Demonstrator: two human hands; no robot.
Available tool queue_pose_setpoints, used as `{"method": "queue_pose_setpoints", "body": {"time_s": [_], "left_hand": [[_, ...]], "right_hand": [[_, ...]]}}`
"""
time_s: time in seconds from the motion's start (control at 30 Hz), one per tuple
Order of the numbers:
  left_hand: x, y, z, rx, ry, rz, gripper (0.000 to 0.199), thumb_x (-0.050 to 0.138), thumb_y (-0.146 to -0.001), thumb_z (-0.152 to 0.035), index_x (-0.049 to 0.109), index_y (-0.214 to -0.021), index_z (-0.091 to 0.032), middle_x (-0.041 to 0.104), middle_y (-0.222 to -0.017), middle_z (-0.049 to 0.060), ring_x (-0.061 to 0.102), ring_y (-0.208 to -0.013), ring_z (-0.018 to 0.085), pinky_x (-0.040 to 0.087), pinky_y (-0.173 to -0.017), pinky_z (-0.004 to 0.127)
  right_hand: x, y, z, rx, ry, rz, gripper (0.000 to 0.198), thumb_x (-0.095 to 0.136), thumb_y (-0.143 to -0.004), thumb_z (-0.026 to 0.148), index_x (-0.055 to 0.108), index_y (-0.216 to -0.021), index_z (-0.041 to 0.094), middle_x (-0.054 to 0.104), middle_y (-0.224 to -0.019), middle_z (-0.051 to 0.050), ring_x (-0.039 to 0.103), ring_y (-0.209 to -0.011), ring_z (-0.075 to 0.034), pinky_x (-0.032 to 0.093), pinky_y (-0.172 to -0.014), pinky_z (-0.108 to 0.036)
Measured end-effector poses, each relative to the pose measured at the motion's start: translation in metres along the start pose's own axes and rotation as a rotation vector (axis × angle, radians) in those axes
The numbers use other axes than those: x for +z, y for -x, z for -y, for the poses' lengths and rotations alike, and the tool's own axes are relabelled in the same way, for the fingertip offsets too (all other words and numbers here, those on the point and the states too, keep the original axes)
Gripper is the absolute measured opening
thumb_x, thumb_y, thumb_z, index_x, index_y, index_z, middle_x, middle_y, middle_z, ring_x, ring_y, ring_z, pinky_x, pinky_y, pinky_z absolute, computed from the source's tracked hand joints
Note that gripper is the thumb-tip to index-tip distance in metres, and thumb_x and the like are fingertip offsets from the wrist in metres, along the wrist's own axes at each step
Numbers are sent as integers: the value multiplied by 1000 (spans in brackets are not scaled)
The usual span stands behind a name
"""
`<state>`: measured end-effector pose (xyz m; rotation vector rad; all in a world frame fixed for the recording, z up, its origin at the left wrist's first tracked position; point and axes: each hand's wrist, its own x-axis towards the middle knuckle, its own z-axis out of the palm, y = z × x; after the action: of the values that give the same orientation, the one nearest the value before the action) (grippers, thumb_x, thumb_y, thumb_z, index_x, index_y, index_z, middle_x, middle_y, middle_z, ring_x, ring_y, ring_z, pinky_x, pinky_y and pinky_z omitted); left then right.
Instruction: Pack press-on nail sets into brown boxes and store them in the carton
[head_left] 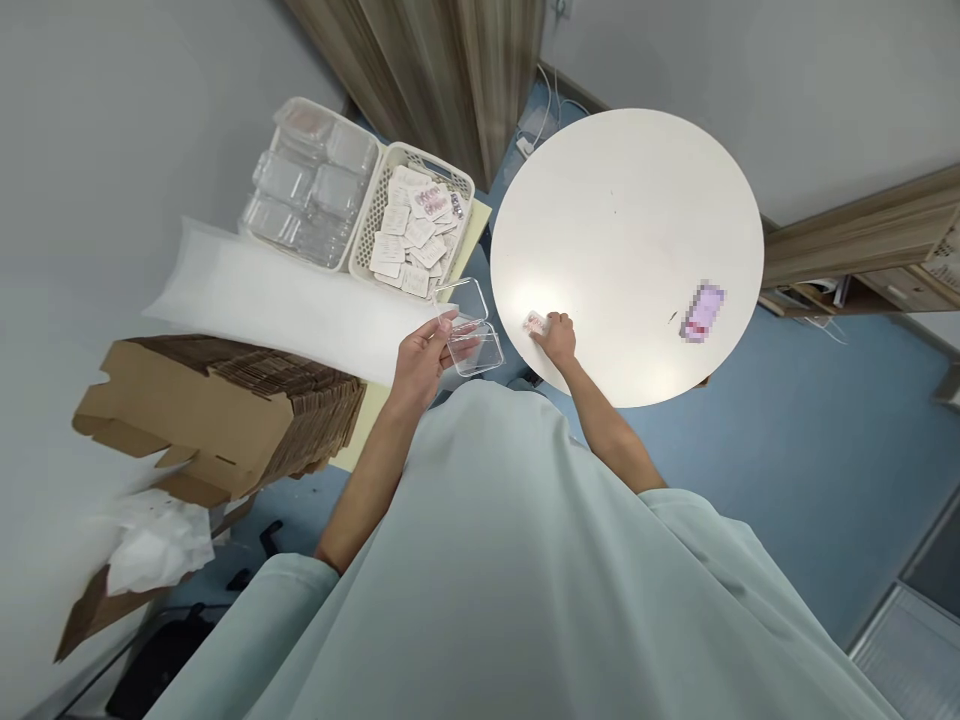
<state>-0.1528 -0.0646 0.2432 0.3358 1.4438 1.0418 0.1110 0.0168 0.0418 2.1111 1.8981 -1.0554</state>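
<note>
Pale walls (840, 90) and blue floor (810, 440) around a round white table (630, 220), upper centre to right of the frame. Nearest, at bottom centre: pale green garment (510, 560) with short sleeves, bare forearms above. Left hand (420, 365), at centre: holding a clear plastic case (484, 350) between thumb and fingers, halves spread at the hinge, some fingers visible through the lower half. Right hand (558, 340), at the lower left edge of the table: narrow grip, thumb and fingers on a small printed card (535, 322), white with pinkish marks; contact between card and tabletop impossible to tell. At lower right of the table, well apart from both hands: purple object (703, 312), pixelated beyond identification. At lower left of the frame: crumpled white plastic (161, 540), below a row of folded brown cardboard boxes (217, 410). Beyond, at left: white sheet (277, 300). Farther, at upper left, side by side: left basket (365, 205) of stacked clear containers (307, 180); right basket (366, 237) of loosely piled white cards (412, 235). At top: wood-grain panel (457, 80). At right edge: wood-grain shelf unit (862, 235).
</note>
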Motion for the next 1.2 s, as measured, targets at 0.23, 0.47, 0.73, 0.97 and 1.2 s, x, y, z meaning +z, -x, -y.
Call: {"method": "queue_pose_setpoints", "body": {"time_s": [0.23,0.47,0.73,0.97,1.2], "left_hand": [[-6,2,5,3,8,11,63,87,-102,-59,72,-145,-16,85,-135,18,87,-115,29,69,-110,46],[-1,-8,5,-30,5,123,55,88,-101,-41,70,-146,-13,84,-138,19,87,-117,30,66,-116,52],[18,-25,4,-72,-52,324,51,80,-106,-37,69,-150,-15,81,-146,20,83,-126,31,62,-122,54],[44,-40,6,-97,-114,437,48,76,-108,-33,70,-150,-12,84,-137,19,81,-130,32,59,-125,57],[59,-44,5,-88,-149,558,47,79,-107,-43,76,-145,-15,81,-145,19,82,-129,32,60,-124,55]], "right_hand": [[8,2,0,1,-21,-47,33,75,-98,22,58,-126,19,61,-147,-21,57,-131,-32,54,-106,-41],[1,23,-11,-8,-405,-98,10,53,-106,23,49,-115,26,73,-116,-8,64,-97,-22,50,-91,-35],[-50,64,-20,32,-727,-372,24,64,-99,39,51,-115,29,71,-117,-6,69,-93,-19,60,-92,-36],[-98,103,-22,-101,-982,-510,48,82,-93,63,54,-113,30,61,-96,2,69,-88,-18,64,-91,-37],[-141,147,13,-274,-1023,-409,59,91,-89,76,62,-115,31,67,-99,2,71,-87,-16,66,-87,-35]]}}
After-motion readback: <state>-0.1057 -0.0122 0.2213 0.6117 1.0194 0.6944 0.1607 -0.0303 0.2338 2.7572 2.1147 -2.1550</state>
